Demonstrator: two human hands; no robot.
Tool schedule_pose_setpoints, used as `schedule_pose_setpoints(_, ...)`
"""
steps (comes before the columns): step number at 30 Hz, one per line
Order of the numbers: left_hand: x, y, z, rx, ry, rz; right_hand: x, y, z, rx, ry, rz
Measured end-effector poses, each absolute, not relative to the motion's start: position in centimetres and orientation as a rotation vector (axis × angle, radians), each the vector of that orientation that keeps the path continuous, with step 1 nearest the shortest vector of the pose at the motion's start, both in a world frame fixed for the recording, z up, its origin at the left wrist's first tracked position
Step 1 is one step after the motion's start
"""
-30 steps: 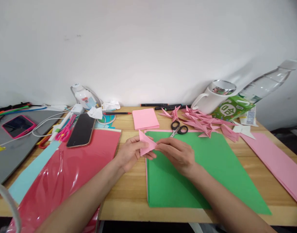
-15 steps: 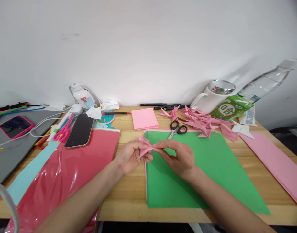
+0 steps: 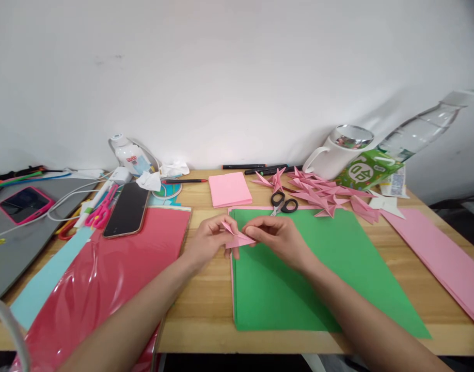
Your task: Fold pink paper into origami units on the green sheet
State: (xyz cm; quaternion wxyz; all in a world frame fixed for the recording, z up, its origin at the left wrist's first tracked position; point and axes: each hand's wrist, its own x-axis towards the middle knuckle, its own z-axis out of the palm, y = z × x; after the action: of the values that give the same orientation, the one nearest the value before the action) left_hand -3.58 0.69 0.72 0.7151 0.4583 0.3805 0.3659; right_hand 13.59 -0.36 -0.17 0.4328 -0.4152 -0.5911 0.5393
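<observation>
A folded piece of pink paper (image 3: 238, 241) with pointed ends is held above the left edge of a green paper stack (image 3: 330, 274). My left hand (image 3: 210, 238) pinches it from the left, some fingers behind it. On its other side, my right hand (image 3: 279, 238) is closed, with thumb and fingertips at the paper's right point; part of that grip is hidden. Just beyond the right hand lie scissors with black handles (image 3: 283, 203). A stack of square pink paper (image 3: 230, 189) rests behind the hands, and a pile of folded pink paper pieces (image 3: 318, 192) lies farther right.
A white mug (image 3: 335, 155), a green packet (image 3: 366, 170) and a clear bottle (image 3: 423, 129) stand at the back right. Long pink sheets (image 3: 438, 263) lie right. Leftward are a red plastic-wrapped pack (image 3: 116, 268), a phone (image 3: 127, 211), pink scissors (image 3: 101, 211) and a white bottle (image 3: 132, 157).
The folded pink paper has turned in my hands, so a broad flap now faces me. My right fingers have shifted along its right end and curled more.
</observation>
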Motion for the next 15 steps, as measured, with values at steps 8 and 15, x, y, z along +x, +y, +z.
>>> schedule_pose_setpoints(8,-3.0,-0.2,0.7,1.228,0.984,0.804,14.0,0.3,-1.2,-1.082,-1.072,1.842)
schedule_pose_setpoints(15,-2.9,-0.4,0.4,1.124,1.069,0.880,13.9,0.3,-1.4,-1.132,-0.983,1.927)
